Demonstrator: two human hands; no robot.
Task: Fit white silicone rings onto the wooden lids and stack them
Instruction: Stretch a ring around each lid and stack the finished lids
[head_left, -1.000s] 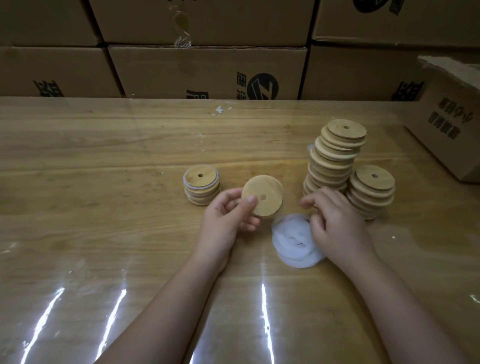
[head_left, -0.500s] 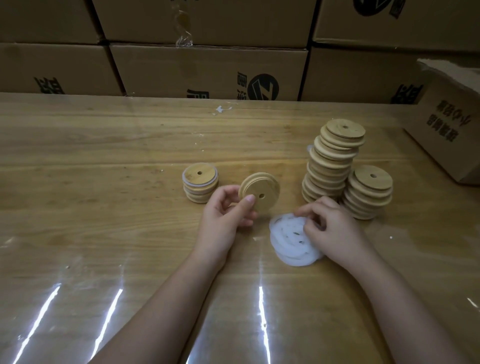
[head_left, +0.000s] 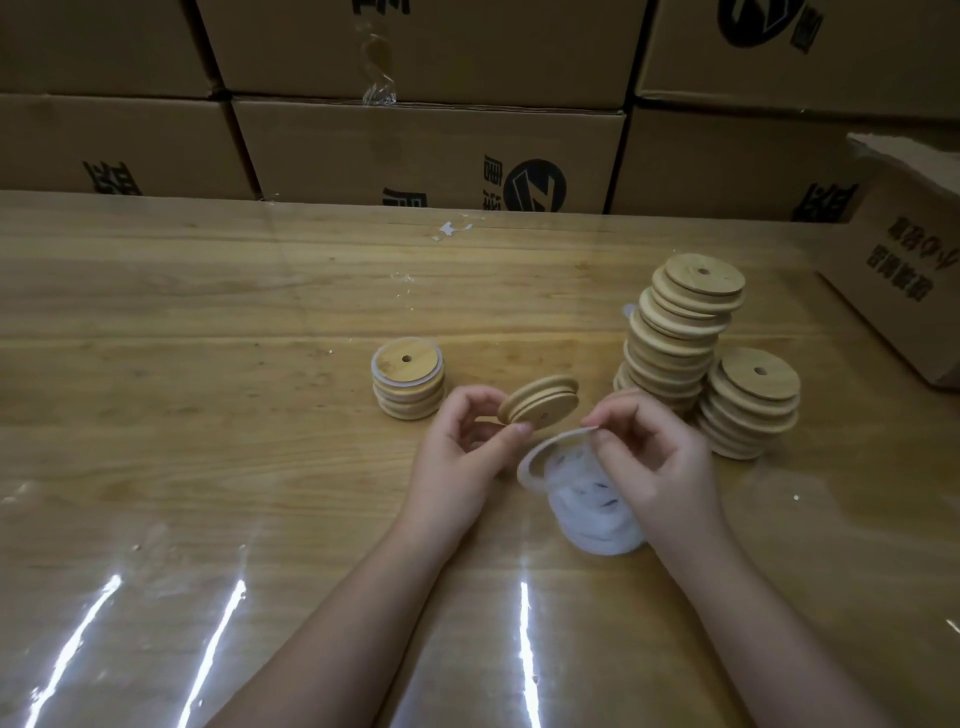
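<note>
The person's left hand (head_left: 457, 452) and right hand (head_left: 662, 467) are bare. So are the left forearm (head_left: 337, 623) and the right forearm (head_left: 753, 623), which show uncovered down to the lower edge of the view. Both forearms are slim and smooth. The left thumbnail (head_left: 522, 428) is short and plain.

Round black Z-like logo (head_left: 537, 185) on the middle carton (head_left: 363, 150); upside-down Chinese print (head_left: 896, 262), unreadable.

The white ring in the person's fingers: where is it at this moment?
In the head view, the ring is near the middle, pinched by the right hand, above the pile of rings and below the lid in the left hand.
</note>
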